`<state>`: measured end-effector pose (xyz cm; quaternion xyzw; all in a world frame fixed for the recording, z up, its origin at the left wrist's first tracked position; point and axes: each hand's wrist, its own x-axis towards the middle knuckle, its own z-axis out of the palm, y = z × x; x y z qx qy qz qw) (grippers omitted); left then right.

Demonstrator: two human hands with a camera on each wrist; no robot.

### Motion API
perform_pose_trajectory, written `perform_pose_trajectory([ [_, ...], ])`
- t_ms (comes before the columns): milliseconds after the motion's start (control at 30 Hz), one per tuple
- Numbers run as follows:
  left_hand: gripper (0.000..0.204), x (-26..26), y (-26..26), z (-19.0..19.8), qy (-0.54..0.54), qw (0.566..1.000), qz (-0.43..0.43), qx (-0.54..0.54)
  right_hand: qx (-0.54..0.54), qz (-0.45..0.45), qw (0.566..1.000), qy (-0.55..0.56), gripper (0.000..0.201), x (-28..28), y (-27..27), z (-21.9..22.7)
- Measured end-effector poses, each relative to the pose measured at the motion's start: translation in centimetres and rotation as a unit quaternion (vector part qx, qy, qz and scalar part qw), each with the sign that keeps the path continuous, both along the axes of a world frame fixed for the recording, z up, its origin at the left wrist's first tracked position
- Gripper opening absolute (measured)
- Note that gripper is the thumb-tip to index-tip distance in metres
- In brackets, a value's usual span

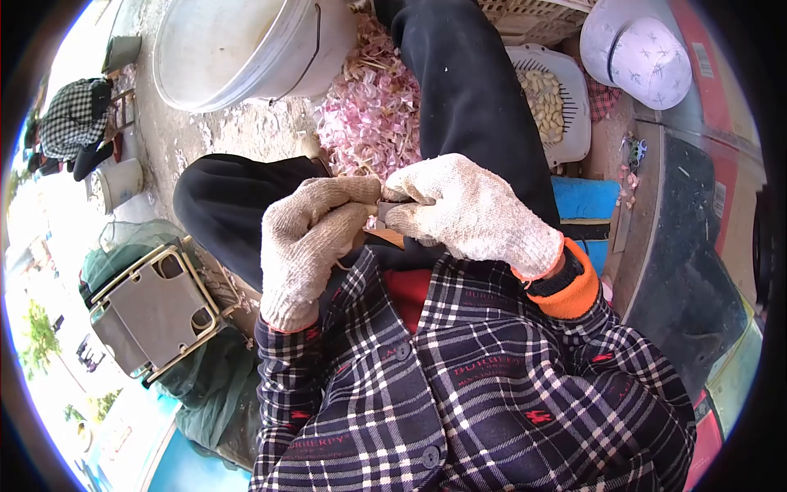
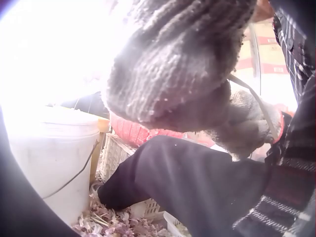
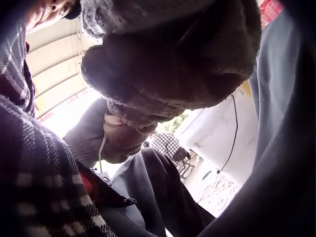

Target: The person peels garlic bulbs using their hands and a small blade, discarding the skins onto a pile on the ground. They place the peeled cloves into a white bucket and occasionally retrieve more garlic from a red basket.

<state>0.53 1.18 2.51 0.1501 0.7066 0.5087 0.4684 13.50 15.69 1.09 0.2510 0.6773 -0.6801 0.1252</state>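
Both hands wear off-white knit gloves and meet fingertip to fingertip above the lap in the head view. My left hand curls its fingers and thumb round a pale garlic piece, mostly hidden, from which a thin dry stalk hangs in the right wrist view. The same stalk arcs below the glove in the left wrist view. From the other side my right hand pinches a small grey flat piece between thumb and fingers; I cannot tell whether it is a blade.
Pink garlic skins heap on the ground between the legs. A white bucket stands ahead on the left; a white basket holds peeled garlic cloves. A folding chair lies left. Another person sits farther off.
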Motion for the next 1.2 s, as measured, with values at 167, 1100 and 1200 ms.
perform_pose_trajectory([
  [167, 0.026, 0.1, -0.3, -0.4, -0.152, 0.985, 0.037, 0.076, -0.114, -0.040, 0.992, -0.038, 0.021, 0.1, -0.3, -0.3],
  [1100, 0.035, -0.4, 0.4, -2.3, -0.231, 0.956, 0.124, 0.132, -0.141, -0.147, 0.978, -0.048, 0.026, 1.4, 1.3, 0.0],
  [1200, 0.038, -0.3, 1.2, -1.5, -0.239, 0.958, 0.098, 0.124, -0.066, -0.109, 0.990, -0.063, 0.026, 1.4, 1.8, 0.6],
])
